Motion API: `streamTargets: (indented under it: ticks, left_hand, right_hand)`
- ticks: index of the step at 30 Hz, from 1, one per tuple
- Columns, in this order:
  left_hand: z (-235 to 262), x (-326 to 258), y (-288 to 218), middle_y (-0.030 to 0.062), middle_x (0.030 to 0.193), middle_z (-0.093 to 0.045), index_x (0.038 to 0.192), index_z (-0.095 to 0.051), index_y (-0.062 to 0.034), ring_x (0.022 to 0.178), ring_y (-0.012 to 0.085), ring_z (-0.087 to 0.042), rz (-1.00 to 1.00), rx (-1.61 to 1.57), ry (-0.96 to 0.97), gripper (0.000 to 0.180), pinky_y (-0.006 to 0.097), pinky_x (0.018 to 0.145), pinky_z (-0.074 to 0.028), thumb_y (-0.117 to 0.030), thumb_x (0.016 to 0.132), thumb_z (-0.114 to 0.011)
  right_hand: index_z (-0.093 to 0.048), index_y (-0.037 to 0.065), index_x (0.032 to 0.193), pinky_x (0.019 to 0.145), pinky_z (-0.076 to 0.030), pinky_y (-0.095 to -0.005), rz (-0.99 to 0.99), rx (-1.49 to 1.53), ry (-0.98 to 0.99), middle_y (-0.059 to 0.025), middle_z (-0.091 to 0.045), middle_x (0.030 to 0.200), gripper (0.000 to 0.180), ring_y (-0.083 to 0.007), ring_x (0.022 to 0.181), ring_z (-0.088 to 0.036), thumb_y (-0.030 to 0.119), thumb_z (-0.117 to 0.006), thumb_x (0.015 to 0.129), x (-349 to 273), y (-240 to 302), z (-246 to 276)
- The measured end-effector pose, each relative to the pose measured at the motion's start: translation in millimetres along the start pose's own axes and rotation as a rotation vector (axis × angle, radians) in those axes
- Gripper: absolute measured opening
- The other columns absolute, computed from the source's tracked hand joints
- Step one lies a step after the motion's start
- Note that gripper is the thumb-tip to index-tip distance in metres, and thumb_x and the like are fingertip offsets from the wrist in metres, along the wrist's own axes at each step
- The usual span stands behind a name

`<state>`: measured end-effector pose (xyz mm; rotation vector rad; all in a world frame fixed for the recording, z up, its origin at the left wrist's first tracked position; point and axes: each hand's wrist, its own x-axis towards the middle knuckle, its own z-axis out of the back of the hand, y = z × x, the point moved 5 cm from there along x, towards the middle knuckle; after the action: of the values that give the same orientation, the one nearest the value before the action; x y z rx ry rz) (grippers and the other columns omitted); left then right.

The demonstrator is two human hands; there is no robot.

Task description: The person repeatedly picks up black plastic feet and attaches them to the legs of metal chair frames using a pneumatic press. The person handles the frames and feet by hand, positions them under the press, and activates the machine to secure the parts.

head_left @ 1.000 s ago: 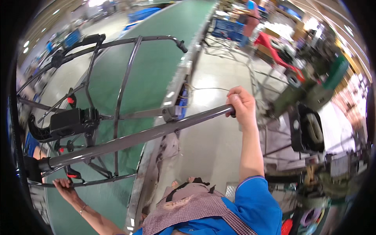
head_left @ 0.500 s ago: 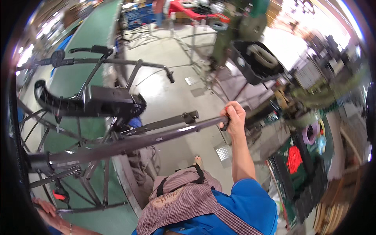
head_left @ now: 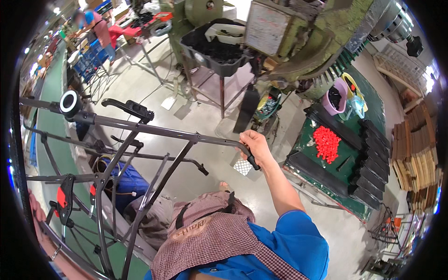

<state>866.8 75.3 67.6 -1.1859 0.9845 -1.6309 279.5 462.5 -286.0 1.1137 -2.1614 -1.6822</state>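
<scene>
A dark grey tubular metal frame (head_left: 168,135) with several crossing struts fills the left side, tilted over a green conveyor belt. My right hand (head_left: 254,145) is closed round the bent end of its upper tube, by a black end cap. Red and black joint pieces (head_left: 63,200) sit on the lower struts, and a round black part with a white ring (head_left: 69,102) is on the upper tube. My left hand (head_left: 37,210) is at the far left edge beside the frame; its fingers are partly hidden and unclear.
A green-topped table (head_left: 308,135) at right bears red small parts (head_left: 326,144), long black pieces (head_left: 371,172) and a lilac basket (head_left: 335,98). Ahead stand a black bin (head_left: 214,51) and a green machine (head_left: 322,51). Cardboard stacks (head_left: 415,144) are far right; a person (head_left: 100,30) works far left.
The frame has turned, and its black moulded part no longer faces me. My right hand still grips the tube end, a little further left in view. My left hand has moved up the left edge.
</scene>
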Motion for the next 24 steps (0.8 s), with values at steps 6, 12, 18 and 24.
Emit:
streamTargets:
  ticks: [6, 12, 18, 24]
  left_hand:
    - [-113, 58, 102, -0.0051, 0.072, -0.042, 0.117, -0.05, -0.0041, 0.049, 0.0015, -0.036, 0.158, -0.272, 0.329, 0.033, 0.017, 0.041, -0.033, -0.03, 0.097, -0.053]
    - [-211, 95, 183, -0.0046, 0.072, -0.042, 0.112, -0.05, -0.0038, 0.05, 0.002, -0.036, 0.289, -0.41, 0.383, 0.028, 0.018, 0.042, -0.033, -0.027, 0.097, -0.054]
    - [-319, 143, 217, -0.003, 0.073, -0.041, 0.111, -0.049, -0.0009, 0.051, 0.003, -0.037, 0.374, -0.523, 0.521, 0.024, 0.019, 0.044, -0.034, -0.022, 0.099, -0.05]
    - [-405, 221, 259, -0.0028, 0.072, -0.043, 0.108, -0.051, -0.0017, 0.052, 0.0041, -0.038, 0.439, -0.549, 0.723, 0.021, 0.02, 0.045, -0.033, -0.02, 0.098, -0.051]
  right_hand:
    - [-0.057, 0.002, 0.082, 0.035, -0.041, -0.0254, 0.009, -0.155, -0.055, -0.0097, -0.064, 0.068, 0.021, -0.0132, 0.039, -0.052, 0.018, -0.056, 0.095, 43, 71, 43]
    - [-0.062, -0.003, 0.089, 0.035, -0.042, -0.0263, 0.018, -0.208, -0.137, -0.0092, -0.067, 0.079, 0.025, -0.0134, 0.041, -0.055, 0.022, -0.062, 0.092, 62, 113, 65]
    - [-0.058, -0.001, 0.089, 0.034, -0.042, -0.0255, 0.129, -0.324, -0.364, -0.009, -0.064, 0.074, 0.019, -0.0132, 0.04, -0.054, 0.017, -0.064, 0.09, 60, 146, 86]
    - [-0.058, 0.001, 0.089, 0.039, -0.042, -0.0292, 0.232, -0.265, -0.408, -0.0066, -0.059, 0.066, 0.011, -0.0165, 0.044, -0.054, 0.012, -0.061, 0.088, 55, 165, 78]
